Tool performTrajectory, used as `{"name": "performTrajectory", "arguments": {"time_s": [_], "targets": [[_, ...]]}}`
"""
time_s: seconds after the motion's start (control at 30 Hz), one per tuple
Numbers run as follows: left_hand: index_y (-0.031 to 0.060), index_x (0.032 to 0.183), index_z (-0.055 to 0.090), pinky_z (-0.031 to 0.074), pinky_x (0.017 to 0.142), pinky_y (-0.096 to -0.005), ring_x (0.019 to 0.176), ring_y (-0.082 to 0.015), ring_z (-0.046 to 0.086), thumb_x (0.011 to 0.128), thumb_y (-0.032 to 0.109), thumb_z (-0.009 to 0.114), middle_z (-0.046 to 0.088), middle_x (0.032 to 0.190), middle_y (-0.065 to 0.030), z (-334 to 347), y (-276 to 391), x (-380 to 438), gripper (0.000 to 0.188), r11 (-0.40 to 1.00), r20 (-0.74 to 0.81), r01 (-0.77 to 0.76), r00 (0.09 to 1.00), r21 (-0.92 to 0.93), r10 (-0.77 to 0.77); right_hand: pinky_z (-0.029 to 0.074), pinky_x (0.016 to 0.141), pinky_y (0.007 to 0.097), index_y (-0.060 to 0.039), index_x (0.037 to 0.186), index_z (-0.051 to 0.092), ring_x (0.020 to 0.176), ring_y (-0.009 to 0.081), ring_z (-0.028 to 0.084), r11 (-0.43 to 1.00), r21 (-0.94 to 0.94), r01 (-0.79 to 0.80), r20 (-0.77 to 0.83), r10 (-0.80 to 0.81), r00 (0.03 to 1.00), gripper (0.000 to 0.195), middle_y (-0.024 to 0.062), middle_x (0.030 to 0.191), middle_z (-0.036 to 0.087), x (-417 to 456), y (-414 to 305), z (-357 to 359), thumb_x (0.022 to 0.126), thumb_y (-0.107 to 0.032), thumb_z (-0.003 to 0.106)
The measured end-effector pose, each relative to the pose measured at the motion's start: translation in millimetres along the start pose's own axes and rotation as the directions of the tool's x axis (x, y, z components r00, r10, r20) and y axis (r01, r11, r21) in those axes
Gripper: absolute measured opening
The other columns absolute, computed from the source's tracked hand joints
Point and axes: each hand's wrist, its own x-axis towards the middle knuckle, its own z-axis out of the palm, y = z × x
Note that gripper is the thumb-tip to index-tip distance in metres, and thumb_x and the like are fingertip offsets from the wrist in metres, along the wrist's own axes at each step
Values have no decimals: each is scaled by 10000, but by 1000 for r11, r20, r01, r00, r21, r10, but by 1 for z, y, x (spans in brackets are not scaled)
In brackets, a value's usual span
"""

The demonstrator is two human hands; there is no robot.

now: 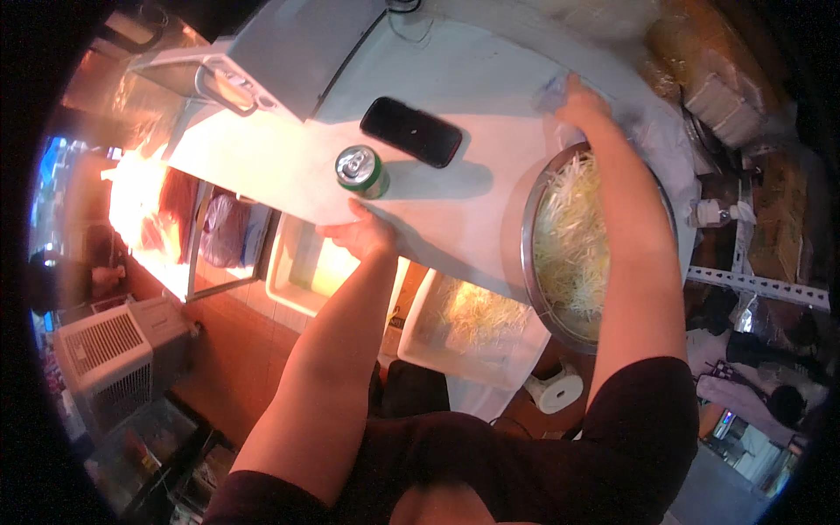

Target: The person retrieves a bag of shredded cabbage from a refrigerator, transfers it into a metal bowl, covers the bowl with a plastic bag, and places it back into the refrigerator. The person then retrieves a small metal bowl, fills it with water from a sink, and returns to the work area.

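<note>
My left hand point(363, 233) rests at the near edge of the white table point(453, 230), fingers apart, just below a green drink can point(362, 172). Behind the can lies a black smartphone point(411, 132). Stretched to the table's far right, my right hand point(581, 102) is blurred and touches or holds a bluish, crumpled piece of plastic point(553, 94); its grip is unclear. Under my right forearm stands a wide metal bowl point(529, 252) of pale bean sprouts point(569, 243), partly hidden by the arm.
Below the table edge are a white plastic tub point(410, 341) with sprouts and another pale tub point(279, 269). A white appliance with a handle point(226, 88) stands at the back left. Clear plastic sheeting point(669, 144) lies right of the bowl. A white stool point(558, 390) is on the floor.
</note>
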Motion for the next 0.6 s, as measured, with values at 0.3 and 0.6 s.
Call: {"name": "performTrajectory", "arguments": {"time_s": [0.3, 0.6], "targets": [[91, 1360, 78, 374, 937, -454, 1094, -416, 454, 830, 418, 526, 350, 1276, -258, 3, -3, 1, 767, 999, 18, -18, 1000, -47, 19, 400, 894, 427, -89, 1299, 318, 1051, 339, 520, 948, -83, 307, -383, -315, 868, 748, 174, 1185, 519, 20, -36, -33, 683, -298, 686], [14, 1359, 66, 391, 923, -447, 1079, -433, 450, 832, 451, 501, 350, 1247, -304, 5, -1, 0, 812, 999, 101, 9, 995, -38, -6, 351, 879, 382, -157, 768, 667, 941, 202, 520, 495, -842, 216, -278, -741, 612, 198, 31, 825, 621, 63, -46, 23, 706, -270, 517]]}}
